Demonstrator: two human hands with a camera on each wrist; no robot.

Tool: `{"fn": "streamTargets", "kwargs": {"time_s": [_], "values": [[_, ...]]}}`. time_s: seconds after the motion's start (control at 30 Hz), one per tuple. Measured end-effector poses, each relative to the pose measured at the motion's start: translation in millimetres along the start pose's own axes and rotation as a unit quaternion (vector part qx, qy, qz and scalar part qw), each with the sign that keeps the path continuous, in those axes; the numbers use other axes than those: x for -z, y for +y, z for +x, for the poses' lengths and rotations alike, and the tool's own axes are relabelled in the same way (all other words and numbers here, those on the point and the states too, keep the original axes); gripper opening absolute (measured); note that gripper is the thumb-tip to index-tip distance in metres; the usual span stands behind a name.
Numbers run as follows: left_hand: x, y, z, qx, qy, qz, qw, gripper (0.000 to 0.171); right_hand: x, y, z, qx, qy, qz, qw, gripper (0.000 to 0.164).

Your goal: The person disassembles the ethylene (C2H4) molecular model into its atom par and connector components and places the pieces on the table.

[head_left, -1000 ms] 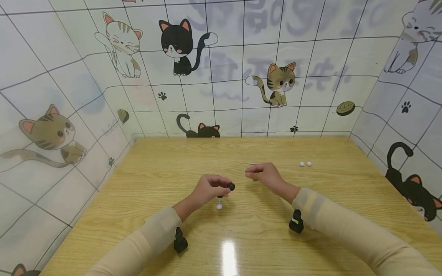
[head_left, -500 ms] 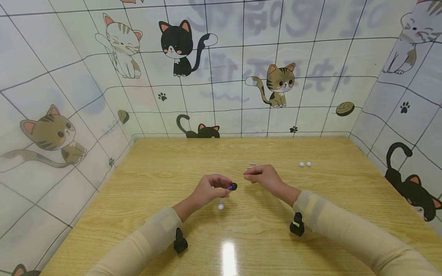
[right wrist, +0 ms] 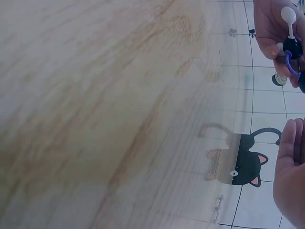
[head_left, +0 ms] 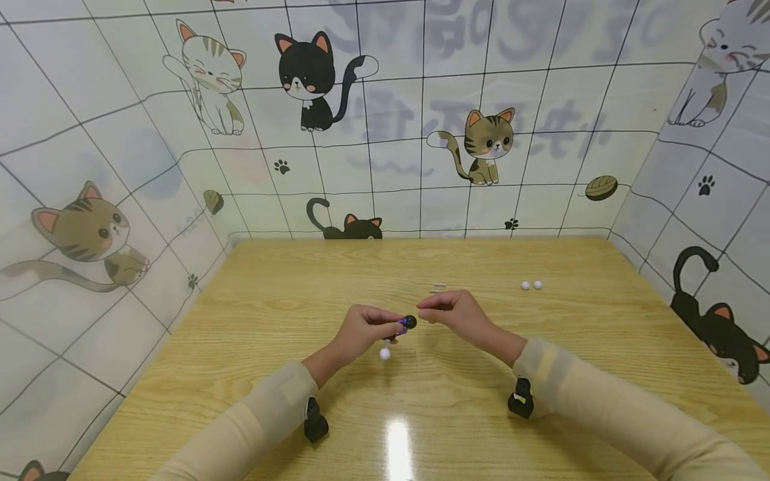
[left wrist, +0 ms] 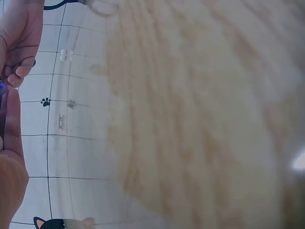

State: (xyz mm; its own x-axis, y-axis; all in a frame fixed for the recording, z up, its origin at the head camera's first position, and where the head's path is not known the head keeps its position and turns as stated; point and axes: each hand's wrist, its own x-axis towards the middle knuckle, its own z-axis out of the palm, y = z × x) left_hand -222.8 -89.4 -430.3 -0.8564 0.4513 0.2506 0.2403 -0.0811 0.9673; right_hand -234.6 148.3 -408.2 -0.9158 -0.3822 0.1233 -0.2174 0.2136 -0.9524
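My left hand (head_left: pixel 362 332) pinches a ball-and-stick molecular model above the table. The model's black ball (head_left: pixel 410 322) projects past my fingertips, and a white ball (head_left: pixel 385 354) hangs below on a short stick. In the right wrist view, a curved purple connector (right wrist: pixel 290 65) links two black balls, one partly cut off at the edge. My right hand (head_left: pixel 462 315) hovers just right of the model, apart from it, thumb and fingers brought close together. Whether a small piece lies between those fingertips is too small to tell.
Two small pale sticks (head_left: pixel 440 284) lie on the wooden table (head_left: pixel 289 280) behind my right hand. Farther right are two loose white balls (head_left: pixel 532 285). Cat-patterned walls (head_left: pixel 397 167) enclose the table at the back and sides. A black wrist camera (head_left: pixel 521 399) sits on each sleeve.
My right hand has moved left and slightly toward me, closer to the model. The model has turned a little in my left hand, with its black ball shifting right and slightly up.
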Motion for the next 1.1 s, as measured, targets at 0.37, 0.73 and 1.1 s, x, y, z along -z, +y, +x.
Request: {"fn": "streamTargets", "kwargs": {"time_s": [0.37,0.73,1.1], "values": [[-1.8,-1.5,1.1,-0.036,0.009,0.001,0.9993,0.012,-10,1,-4,0.023,-0.030,0.001,0.999,0.035],[-4.7,-0.8,1.7,-0.039,0.030,0.048,0.9976,0.012,-17,-1,-7,0.027,-0.046,0.003,0.999,0.027],[-11.8,16.2,-1.1,-0.015,0.026,0.061,0.9977,0.009,-18,-3,-13,0.017,-0.055,0.029,0.998,0.030]]}}
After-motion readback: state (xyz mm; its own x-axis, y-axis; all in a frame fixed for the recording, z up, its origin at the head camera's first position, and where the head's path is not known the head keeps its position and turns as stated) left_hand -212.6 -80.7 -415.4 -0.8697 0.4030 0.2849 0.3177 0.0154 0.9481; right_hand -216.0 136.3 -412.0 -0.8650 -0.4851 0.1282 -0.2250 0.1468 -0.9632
